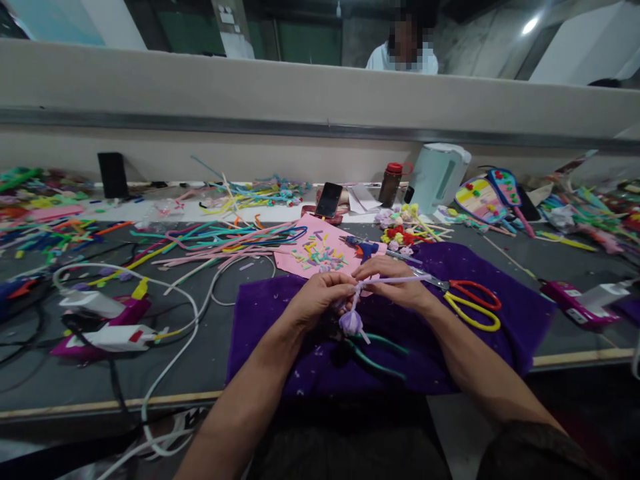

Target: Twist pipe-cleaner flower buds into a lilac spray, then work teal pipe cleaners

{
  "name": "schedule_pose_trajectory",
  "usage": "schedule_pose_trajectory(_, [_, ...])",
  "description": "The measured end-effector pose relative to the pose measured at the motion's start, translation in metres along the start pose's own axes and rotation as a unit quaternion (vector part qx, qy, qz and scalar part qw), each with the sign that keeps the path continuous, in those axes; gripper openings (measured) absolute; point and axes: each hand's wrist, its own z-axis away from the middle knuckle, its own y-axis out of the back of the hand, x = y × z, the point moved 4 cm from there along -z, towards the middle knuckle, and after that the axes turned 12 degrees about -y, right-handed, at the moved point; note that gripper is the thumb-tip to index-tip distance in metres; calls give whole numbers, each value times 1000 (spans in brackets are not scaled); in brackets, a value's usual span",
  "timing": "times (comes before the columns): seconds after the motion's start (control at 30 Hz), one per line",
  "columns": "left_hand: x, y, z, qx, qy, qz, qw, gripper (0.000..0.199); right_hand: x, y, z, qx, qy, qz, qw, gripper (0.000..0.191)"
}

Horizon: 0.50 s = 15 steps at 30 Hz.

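My left hand [327, 297] and my right hand [393, 283] meet over a dark purple cloth [270, 327]. Both are closed on a lilac pipe cleaner [400, 280], whose straight end points right past my right fingers. A round lilac pipe-cleaner bud [351, 323] hangs below my fingertips. The exact pinch point is partly hidden by the fingers. Under the bud, green-handled pliers [380, 350] lie on the cloth. Scissors [473, 303] with one red and one yellow handle rest right of my right hand.
Ahead, a pink sheet [287, 263] bears short coloured pieces and a blue-orange glue gun [365, 248]. Long pipe cleaners [215, 243] spread left of it. White cables and a power strip [105, 333] lie at left. A kettle [437, 177] and bottle [391, 183] stand behind.
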Motion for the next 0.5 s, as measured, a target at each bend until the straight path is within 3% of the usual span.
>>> schedule_pose_trajectory(0.13, [-3, 2, 0, -7, 4, -10, 1000, 16, -4, 0, 1, -5, -3, 35, 999, 14])
schedule_pose_trajectory(0.37, [-2, 1, 2, -13, 28, -32, 999, 22, -8, 0, 5, 12, 50, 64, 997, 14])
schedule_pose_trajectory(0.5, [0, 0, 3, 6, 26, -48, 998, 23, -12, 1, 6, 0, 71, 105, 992, 14])
